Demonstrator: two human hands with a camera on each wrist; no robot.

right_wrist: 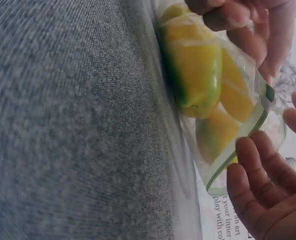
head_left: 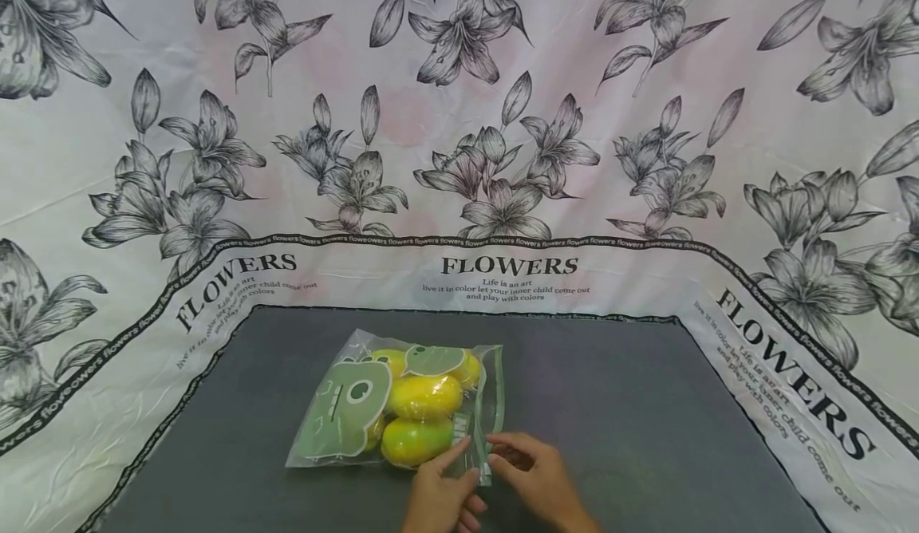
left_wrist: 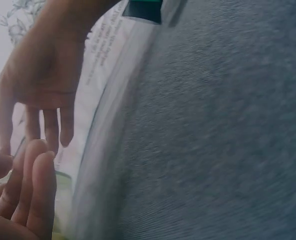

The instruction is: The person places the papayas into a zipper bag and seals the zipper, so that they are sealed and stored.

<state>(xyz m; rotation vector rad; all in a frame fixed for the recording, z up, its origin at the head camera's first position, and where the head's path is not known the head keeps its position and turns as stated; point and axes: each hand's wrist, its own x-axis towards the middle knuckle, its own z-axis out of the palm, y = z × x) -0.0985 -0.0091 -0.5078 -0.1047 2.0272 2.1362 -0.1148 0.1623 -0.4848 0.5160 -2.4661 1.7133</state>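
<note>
A clear zip bag (head_left: 337, 413) with green dinosaur prints lies on the dark table, holding several yellow-green mangoes (head_left: 425, 397). Its mouth, with a green zip strip (right_wrist: 260, 117), faces right. At the near corner of the mouth my left hand (head_left: 439, 495) grips the bag with thumb and forefinger. Just to its right, my right hand (head_left: 540, 475) has thumb and index tips on the edge of the mouth by the zip end. In the right wrist view the right hand's other fingers (right_wrist: 252, 172) extend loosely beside the strip. Fingers partly hide the zip end.
A grey cloth-like tabletop (head_left: 632, 405) surrounds the bag. White fabric (head_left: 502, 158) with black lily prints and "FLOWERS" lettering rises behind the table and along both sides. A dark green piece (left_wrist: 144, 10) shows near the right wrist in the left wrist view.
</note>
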